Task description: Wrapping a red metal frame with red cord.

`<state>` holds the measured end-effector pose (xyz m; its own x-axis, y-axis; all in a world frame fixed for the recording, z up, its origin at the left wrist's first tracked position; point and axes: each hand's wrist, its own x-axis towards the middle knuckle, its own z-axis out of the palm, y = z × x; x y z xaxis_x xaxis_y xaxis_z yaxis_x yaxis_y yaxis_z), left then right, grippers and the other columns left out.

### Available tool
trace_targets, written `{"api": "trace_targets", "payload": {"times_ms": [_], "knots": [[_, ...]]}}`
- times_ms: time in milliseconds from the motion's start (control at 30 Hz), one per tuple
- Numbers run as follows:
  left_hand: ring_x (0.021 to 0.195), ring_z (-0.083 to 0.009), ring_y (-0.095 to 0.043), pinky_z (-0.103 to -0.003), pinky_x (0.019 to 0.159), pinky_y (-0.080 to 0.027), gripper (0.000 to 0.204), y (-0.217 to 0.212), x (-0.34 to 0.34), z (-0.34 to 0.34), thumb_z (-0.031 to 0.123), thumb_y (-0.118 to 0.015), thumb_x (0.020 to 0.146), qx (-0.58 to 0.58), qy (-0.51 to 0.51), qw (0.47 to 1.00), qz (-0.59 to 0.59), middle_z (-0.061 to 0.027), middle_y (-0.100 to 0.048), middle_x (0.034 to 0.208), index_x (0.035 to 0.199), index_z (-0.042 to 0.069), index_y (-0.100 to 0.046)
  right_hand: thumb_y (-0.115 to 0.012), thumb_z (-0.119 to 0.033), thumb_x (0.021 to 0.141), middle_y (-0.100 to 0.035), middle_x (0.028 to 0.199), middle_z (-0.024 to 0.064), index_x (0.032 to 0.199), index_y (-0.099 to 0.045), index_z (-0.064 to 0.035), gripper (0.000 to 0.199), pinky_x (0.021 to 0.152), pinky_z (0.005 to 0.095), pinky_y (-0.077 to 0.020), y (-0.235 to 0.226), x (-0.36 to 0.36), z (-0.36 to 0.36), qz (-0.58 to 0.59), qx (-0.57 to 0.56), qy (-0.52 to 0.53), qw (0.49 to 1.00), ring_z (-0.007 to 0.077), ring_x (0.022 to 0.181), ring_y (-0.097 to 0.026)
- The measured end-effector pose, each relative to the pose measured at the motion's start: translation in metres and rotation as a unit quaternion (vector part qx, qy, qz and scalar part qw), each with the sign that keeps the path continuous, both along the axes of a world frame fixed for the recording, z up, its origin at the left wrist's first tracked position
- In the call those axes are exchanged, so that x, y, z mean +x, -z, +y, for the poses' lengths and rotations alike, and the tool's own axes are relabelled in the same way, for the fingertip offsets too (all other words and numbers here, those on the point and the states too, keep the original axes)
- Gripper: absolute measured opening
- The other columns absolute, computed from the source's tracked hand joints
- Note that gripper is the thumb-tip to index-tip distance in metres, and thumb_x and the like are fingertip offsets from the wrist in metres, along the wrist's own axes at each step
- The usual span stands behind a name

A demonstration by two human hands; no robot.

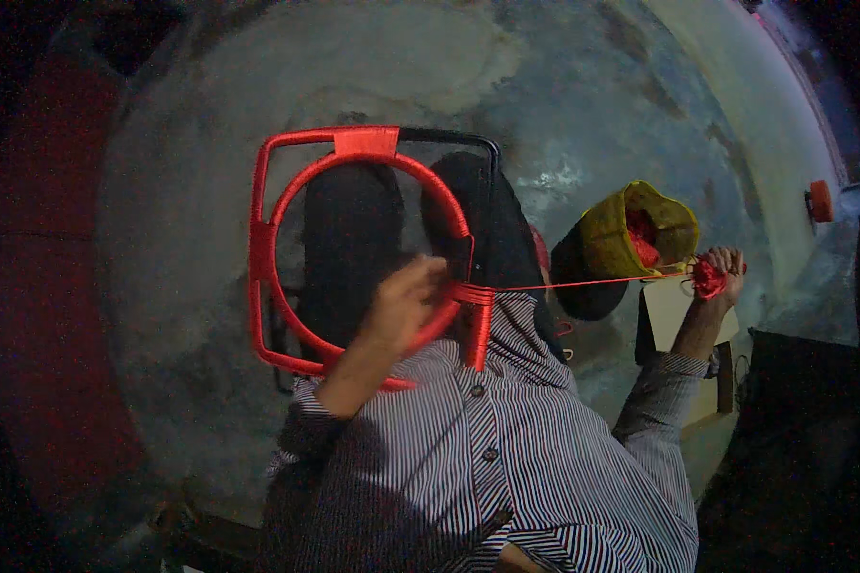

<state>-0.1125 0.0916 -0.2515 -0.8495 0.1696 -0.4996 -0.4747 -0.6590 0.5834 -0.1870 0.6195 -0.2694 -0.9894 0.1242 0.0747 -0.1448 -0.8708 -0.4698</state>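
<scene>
A squarish frame [258,201] with a round ring [287,205] inside it lies across my lap. Red cord covers most of both, while the frame's upper right corner shows bare black. Several red strands wrap the right side, where ring and frame meet. From there a taut red cord [583,285] runs right to my right hand [728,267], raised out to the side and closed round a bundle of red cord [708,278]. My left hand [406,301] is over the ring's lower right part, close to the wrapped strands. Motion blurs its fingers, so their grip is unclear.
A yellow bucket-like container [597,239] with red material [642,237] inside stands tilted to the right of my knees. Beside it, under my right forearm, is a pale flat box or board [674,310]. A small orange object [820,201] is at the far right wall.
</scene>
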Motion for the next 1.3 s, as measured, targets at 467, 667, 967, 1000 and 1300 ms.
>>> {"api": "trace_targets", "payload": {"times_ms": [467, 667, 967, 1000, 1300], "knots": [[0.098, -0.0204, -0.057, -0.032, 0.092, -0.044, 0.034, 0.001, -0.001, 0.001, 0.005, -0.051, 0.082, 0.033, 0.043, 0.998, 0.014, -0.0103, -0.059, 0.101, 0.115, -0.003, -0.048, -0.066, -0.013, 0.069, -0.057, 0.108, 0.0128, 0.104, -0.06, -0.001, 0.037, 0.081, 0.0295, -0.0434, -0.059, 0.039, -0.279, 0.24, 0.7, -0.324, 0.589, 0.0238, 0.096, -0.055], [0.086, -0.0195, -0.061, -0.033, 0.086, -0.049, 0.026, -0.003, -0.004, 0.005, 0.003, -0.05, 0.084, 0.074, 0.079, 0.994, -0.017, -0.0079, -0.06, 0.095, 0.109, 0.0, -0.05, -0.066, -0.016, 0.074, -0.06, 0.105, 0.0173, 0.132, -0.034, -0.0027, 0.067, 0.075, 0.0331, -0.0462, -0.045, 0.032, -0.328, 0.136, 0.773, -0.306, 0.539, 0.0279, 0.097, -0.059], [0.06, -0.0091, -0.048, -0.023, 0.054, -0.04, 0.008, -0.015, 0.001, 0.007, 0.014, -0.05, 0.089, -0.169, -0.125, 0.974, 0.083, -0.0011, -0.054, 0.079, 0.087, 0.006, -0.051, -0.067, -0.009, 0.071, -0.05, 0.121, 0.0148, 0.135, -0.029, -0.003, 0.076, 0.09, 0.0377, -0.0399, -0.057, 0.025, -0.348, 0.157, 0.611, -0.046, 0.775, 0.0295, 0.113, -0.049], [0.06, -0.0091, -0.048, -0.023, 0.054, -0.04, 0.008, -0.017, 0.005, 0.007, 0.014, -0.05, 0.089, -0.171, -0.126, 0.974, 0.083, -0.0011, -0.054, 0.079, 0.087, 0.006, -0.051, -0.066, -0.009, 0.068, -0.049, 0.123, 0.0136, 0.131, -0.035, -0.0043, 0.07, 0.092, 0.0385, -0.0385, -0.063, 0.026, -0.358, 0.256, 0.698, -0.018, 0.668, 0.0293, 0.116, -0.046], [0.051, -0.0065, -0.04, -0.018, 0.041, -0.029, 0.022, -0.016, 0.011, 0.007, 0.023, -0.043, 0.093, -0.175, -0.106, 0.969, 0.141, -0.0029, -0.05, 0.071, 0.094, 0.003, -0.052, -0.064, -0.01, 0.071, -0.061, 0.102, 0.0107, 0.102, -0.059, -0.006, 0.032, 0.09, 0.0435, -0.04, -0.077, 0.024, -0.32, 0.133, 0.556, -0.117, 0.812, 0.0312, 0.097, -0.058]]}}
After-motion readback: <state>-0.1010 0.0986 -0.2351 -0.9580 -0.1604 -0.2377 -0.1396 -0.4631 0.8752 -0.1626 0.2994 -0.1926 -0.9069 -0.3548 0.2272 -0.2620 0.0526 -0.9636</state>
